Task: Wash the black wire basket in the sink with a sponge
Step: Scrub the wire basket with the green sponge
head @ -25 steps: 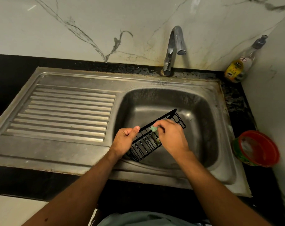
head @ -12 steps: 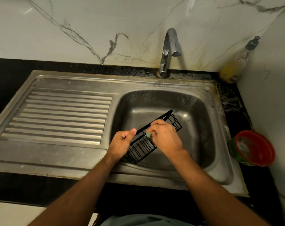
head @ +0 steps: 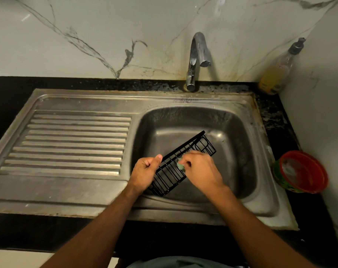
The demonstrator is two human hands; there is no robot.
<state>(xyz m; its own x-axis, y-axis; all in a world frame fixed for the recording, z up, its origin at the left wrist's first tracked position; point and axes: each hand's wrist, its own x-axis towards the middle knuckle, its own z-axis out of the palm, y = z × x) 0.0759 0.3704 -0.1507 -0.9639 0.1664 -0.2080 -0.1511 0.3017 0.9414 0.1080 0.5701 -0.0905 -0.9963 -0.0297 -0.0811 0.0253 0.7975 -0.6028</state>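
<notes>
the black wire basket (head: 180,165) is sitting tilted over the steel sink (head: 247,132) bowl, its near end low by the front wall of the bowl and its far end reaching up and to the right toward the middle. the left hand (head: 145,174) is gripping the basket's near left edge, fingers curled closed around the wire and the thumb lying along the top rail. the right hand (head: 201,172) is pressing down on the middle of the basket, fingers pinched closed on a small pale green sponge (head: 180,165) that is showing only as a sliver at the fingertips, touching the wires. both forearms are reaching in from the bottom of the view.

the ribbed draining board (head: 71,144) is lying to the left of the bowl. the tap (head: 198,59) is standing at the back edge of the sink, spout curving over the bowl, with no water visibly running. a clear soap bottle (head: 278,72) with yellow liquid and a pump top is leaning in the back right corner on the dark worktop (head: 270,113). a red-rimmed tub (head: 301,172) is sitting on the worktop just beside the sink's right rim, its contents whitish and blurred. the marble wall (head: 87,35) is rising behind.
</notes>
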